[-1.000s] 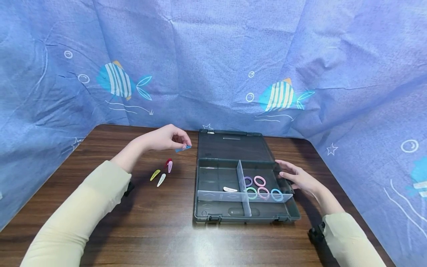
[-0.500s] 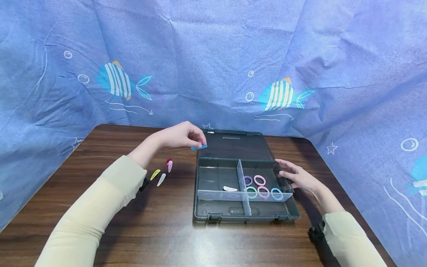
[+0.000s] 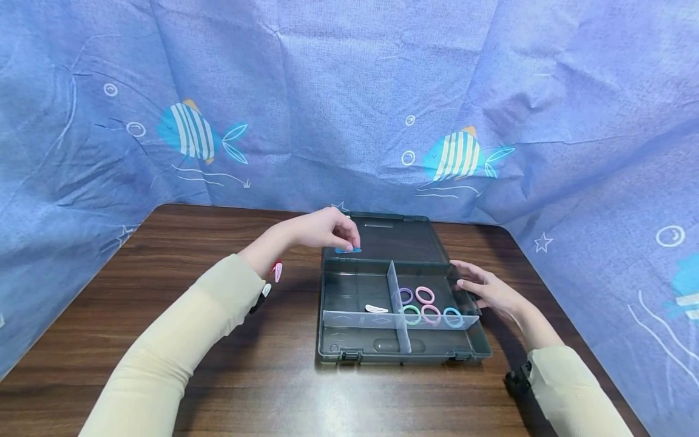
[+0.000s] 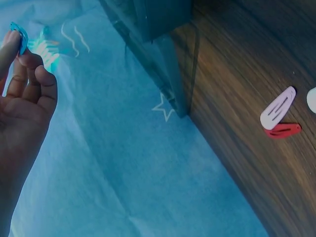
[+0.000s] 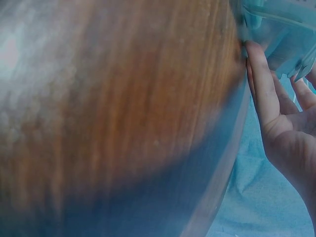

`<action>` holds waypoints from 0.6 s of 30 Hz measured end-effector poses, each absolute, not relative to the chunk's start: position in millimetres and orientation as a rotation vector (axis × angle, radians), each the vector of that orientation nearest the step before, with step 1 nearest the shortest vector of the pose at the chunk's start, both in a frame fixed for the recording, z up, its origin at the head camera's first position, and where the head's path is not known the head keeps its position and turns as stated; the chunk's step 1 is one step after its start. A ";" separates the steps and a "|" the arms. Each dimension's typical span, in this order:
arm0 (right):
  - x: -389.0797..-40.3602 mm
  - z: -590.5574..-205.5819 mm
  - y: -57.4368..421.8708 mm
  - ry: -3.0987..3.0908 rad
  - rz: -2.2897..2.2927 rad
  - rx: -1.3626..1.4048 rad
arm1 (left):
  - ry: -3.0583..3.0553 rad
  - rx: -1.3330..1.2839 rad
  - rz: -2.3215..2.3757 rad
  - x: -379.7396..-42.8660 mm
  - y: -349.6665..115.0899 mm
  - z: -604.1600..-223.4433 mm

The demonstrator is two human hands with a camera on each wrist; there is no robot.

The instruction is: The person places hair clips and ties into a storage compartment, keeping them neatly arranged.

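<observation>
the left hand (image 3: 322, 229) had its grip clamped on a blue hair clip (image 3: 349, 250), thumb and fingertips pinching it. in the head view that clip lined up with the near left part of the lid (image 3: 404, 240), which lay folded back from a dark translucent box (image 3: 405, 359). the right hand (image 3: 488, 291) touched the right side of the box, its grip relaxed, fingers fairly straight and apart in the right wrist view.

inside, two translucent dividers crossed to make four compartments. in the back left one a white hair clip (image 3: 377, 309) lay beside the crosswise divider (image 3: 355, 320). the back right one held five rings: a purple ring (image 3: 411, 297) and a pink ring (image 3: 425, 288) farther back, then a green ring (image 3: 417, 309), another pink ring and a light blue ring (image 3: 446, 316) along the same divider.

on the wooden counter (image 3: 262, 376), left of the box, a lilac hair clip (image 3: 278, 273) overlapped one end of a red hair clip (image 4: 286, 130); a pale clip (image 3: 267, 289) near them was partly hidden by the left cream sleeve (image 3: 185, 340). behind the counter hung a blue cloth (image 3: 338, 109) printed with striped fish (image 3: 191, 132), bubbles and stars.
</observation>
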State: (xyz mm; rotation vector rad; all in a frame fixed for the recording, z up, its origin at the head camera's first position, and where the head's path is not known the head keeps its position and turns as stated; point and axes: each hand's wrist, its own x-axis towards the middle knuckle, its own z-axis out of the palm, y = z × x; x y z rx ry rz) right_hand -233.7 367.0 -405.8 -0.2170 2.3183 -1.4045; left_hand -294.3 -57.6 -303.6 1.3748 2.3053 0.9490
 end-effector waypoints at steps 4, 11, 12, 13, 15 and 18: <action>-233.5 -405.6 367.3 2.324 -1.398 -0.215 | 2.312 1.367 0.928 -295.7 -48.6 -309.9; -233.8 -405.4 367.0 2.292 -1.434 -0.214 | 2.344 1.378 0.916 -294.3 -29.0 -324.6; -234.0 -405.4 367.1 2.292 -1.434 -0.215 | 2.345 1.384 0.914 -294.3 -26.0 -327.1; -234.1 -405.4 367.1 2.290 -1.435 -0.216 | 2.344 1.389 0.909 -294.6 -23.3 -329.7; -234.2 -405.6 367.2 2.289 -1.434 -0.215 | 2.338 1.391 0.904 -294.2 -17.7 -334.1; -234.3 -406.2 367.1 2.293 -1.431 -0.213 | 2.331 1.390 0.889 -292.7 -9.4 -339.5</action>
